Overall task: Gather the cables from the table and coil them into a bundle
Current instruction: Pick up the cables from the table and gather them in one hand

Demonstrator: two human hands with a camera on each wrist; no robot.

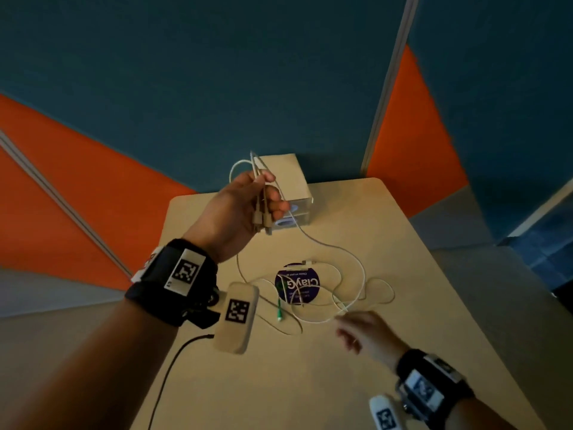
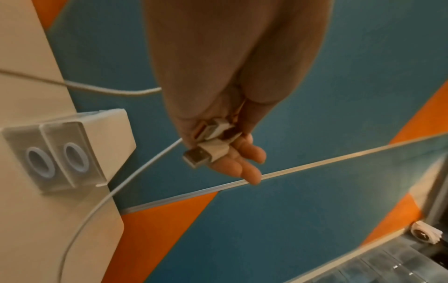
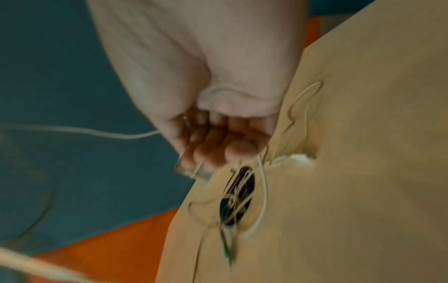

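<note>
Cables [image 1: 347,274]: white ones, part gathered, part loose on the table [image 1: 387,352]. Our left hand [image 1: 242,209] is raised above the far end of the table with fingers curled round several cable ends; a small loop sticks up above the fist, and the plugs [image 2: 206,151] hang out below it. The left wrist view shows a USB-A plug and at least one more white connector clamped between thumb and fingers [image 2: 247,164].

One strand runs down from that hand to the tabletop, where it joins a loose tangle of loops lying across a round dark sticker [image 1: 297,283]. A thinner cable with a green tip [image 1: 280,308] lies in the same tangle, just left of the sticker.

Our right hand [image 1: 362,333] is low over the table at the near edge of the tangle, right at a white loop. It is motion-blurred in both views. Fingers [image 3: 218,151] look curled, and a strand leaves the hand's side in the wrist view, but we can't tell if it actually grips the cable.

A small white drawer box [image 1: 291,193] with two ring pulls sits at the far table edge, behind the left hand.
</note>
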